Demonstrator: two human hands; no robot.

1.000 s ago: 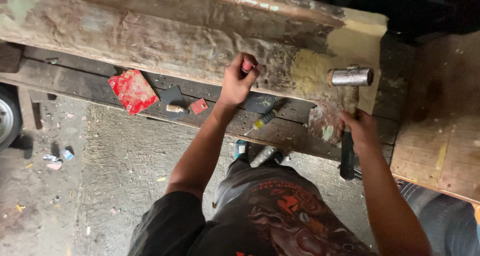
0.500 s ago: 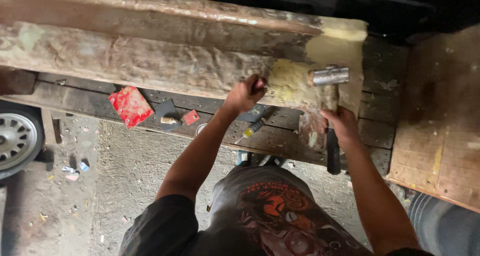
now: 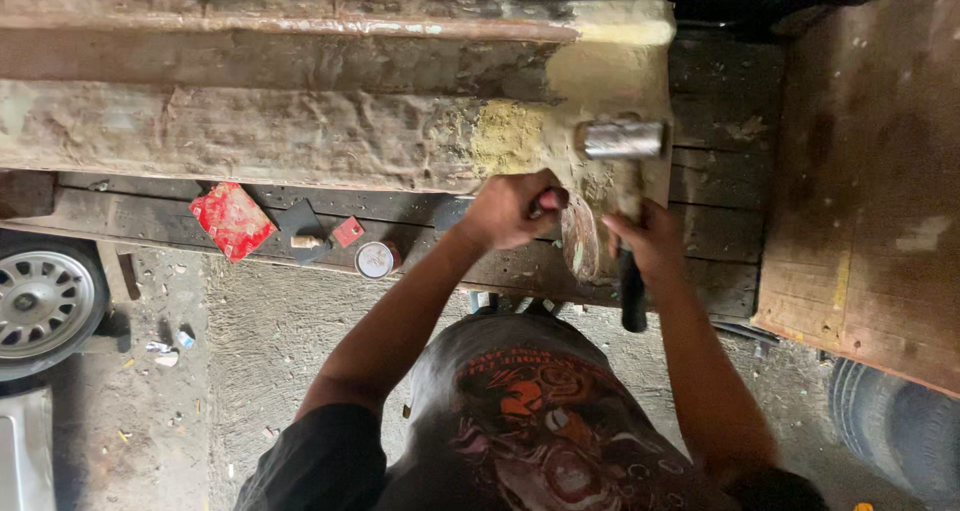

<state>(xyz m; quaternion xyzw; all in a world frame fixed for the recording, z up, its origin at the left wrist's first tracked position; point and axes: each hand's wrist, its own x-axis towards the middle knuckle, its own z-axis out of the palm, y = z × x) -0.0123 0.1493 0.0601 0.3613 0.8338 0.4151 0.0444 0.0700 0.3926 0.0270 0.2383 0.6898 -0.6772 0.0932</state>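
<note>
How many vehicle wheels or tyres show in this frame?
2: a silver alloy wheel at the left edge on the ground, and a black rubber tyre at the bottom right corner, partly cut off. Others may lie out of view.

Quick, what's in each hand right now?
Left hand: closed around a small red-tipped tool, kind unclear.
Right hand: closed on the hammer handle.

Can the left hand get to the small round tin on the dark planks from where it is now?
Probably yes. The round tin lies in the open on the planks, just left of the left hand, with nothing between. But that hand is closed around a red-handled tool, so it would have to let go first.
</note>
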